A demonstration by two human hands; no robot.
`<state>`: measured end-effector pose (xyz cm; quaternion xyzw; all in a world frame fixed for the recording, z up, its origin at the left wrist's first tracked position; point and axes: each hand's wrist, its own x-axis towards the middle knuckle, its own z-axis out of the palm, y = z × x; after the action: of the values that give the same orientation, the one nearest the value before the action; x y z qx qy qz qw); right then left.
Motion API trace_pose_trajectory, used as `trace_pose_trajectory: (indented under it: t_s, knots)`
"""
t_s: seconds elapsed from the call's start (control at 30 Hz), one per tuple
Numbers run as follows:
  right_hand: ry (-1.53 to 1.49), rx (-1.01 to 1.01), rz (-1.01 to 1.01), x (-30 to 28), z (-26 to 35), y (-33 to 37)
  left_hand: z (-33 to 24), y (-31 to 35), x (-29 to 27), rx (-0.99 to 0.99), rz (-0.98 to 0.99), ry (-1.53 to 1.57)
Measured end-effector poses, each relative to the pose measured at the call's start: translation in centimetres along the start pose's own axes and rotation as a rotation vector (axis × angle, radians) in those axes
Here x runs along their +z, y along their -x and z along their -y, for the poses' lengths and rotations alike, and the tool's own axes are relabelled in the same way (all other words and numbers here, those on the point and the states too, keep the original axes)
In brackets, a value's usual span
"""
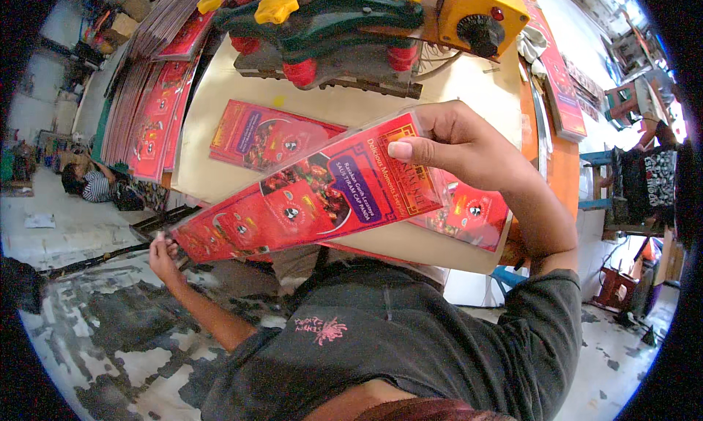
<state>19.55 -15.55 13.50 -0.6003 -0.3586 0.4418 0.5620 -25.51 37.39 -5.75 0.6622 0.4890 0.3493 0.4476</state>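
One shirt (410,333), two grips (162,258) (461,144), one red strip (289,209)

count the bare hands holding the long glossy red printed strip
2: left hand gripping the red strip at lower left, right hand at upper right; no others show on it.

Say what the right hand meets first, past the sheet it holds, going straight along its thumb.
Right hand: probably the red sheet lying beyond the held sheet; depth unclear, may pass above.
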Motion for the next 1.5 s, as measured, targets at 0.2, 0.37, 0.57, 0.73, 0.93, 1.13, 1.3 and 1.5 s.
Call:
trace_pose_trajectory:
  t_s: [0.2, 0.37, 0.57, 0.73, 0.93, 1.13, 1.3, 1.5]
  knots:
    - [0.144, -0.108, 0.077, 1.3, -1.7, -0.2, -16.0, 8.0, 9.8, 0.46, 0.005, -0.164]
    - [0.464, -0.012, 0.29, 2.2, 0.1, 0.2, -23.5, 16.8, 18.5, 0.576, 0.924, -0.114]
    - [0.329, -0.137, 0.485, 3.4, 0.5, 1.2, -26.8, 20.5, 23.8, 0.517, 1.627, -0.183]
    - [0.17, 0.001, 0.712, 3.2, 0.7, 1.4, -26.6, 19.8, 24.6, 0.611, 1.786, -0.111]
    - [0.017, -0.026, 0.776, 4.7, -1.2, 1.5, -25.0, 20.6, 23.9, 0.577, 1.917, 0.057]
    - [0.087, 0.037, 0.801, 5.8, -0.9, 2.2, -24.6, 22.5, 22.5, 0.538, 1.895, 0.12]
    - [0.14, -0.057, 0.751, 6.7, -1.2, 3.0, -23.8, 23.1, 22.0, 0.657, 1.835, 0.168]
    - [0.158, -0.088, 0.691, 7.1, -0.9, 3.7, -24.0, 23.8, 21.6, 0.691, 1.768, 0.183]
